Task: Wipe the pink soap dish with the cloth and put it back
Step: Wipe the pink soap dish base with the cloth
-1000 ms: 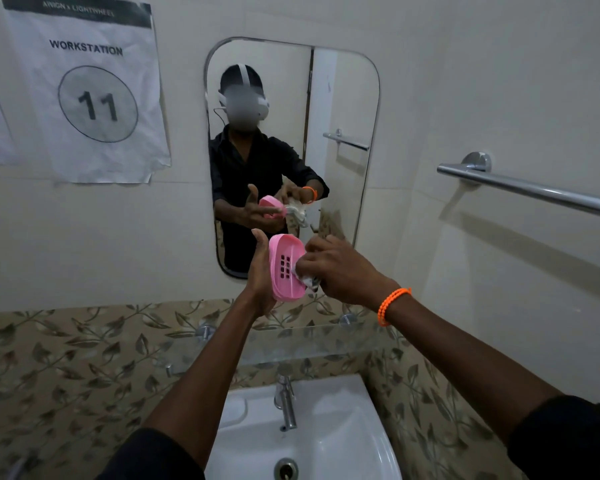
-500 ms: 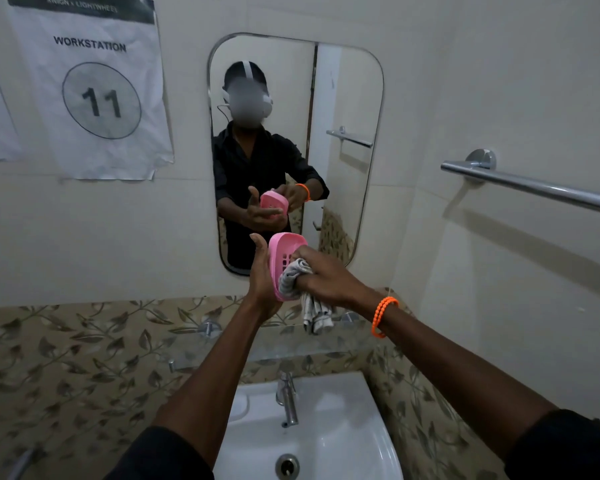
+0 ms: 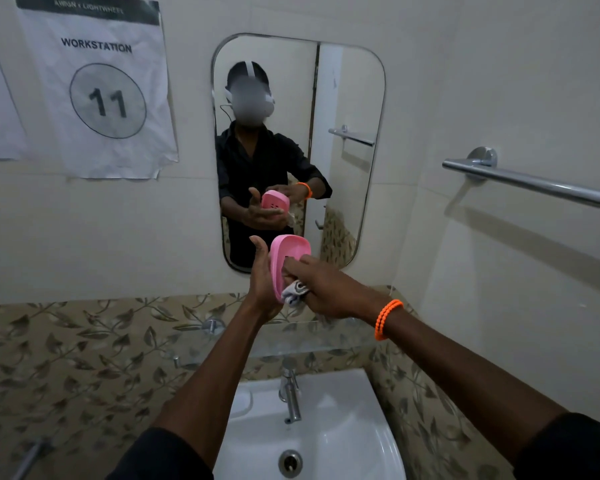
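**Above the basin: wiping in hand**

Between both hands, the pink soap dish [image 3: 288, 258] stands on edge, cupped by the left hand [image 3: 262, 289]. Just right of it, the right hand [image 3: 326, 289] grips the cloth [image 3: 293, 292] against its hollow. Wiping seems underway; next likely comes setting it back on the glass shelf [image 3: 291, 342] below.

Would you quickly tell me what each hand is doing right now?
Left hand: closed on the pink soap dish, holding it up on edge.
Right hand: closed on the cloth, pressing it into the dish.

Pink soap dish [image 3: 289, 252], leaf-patterned tiles [image 3: 84, 358]
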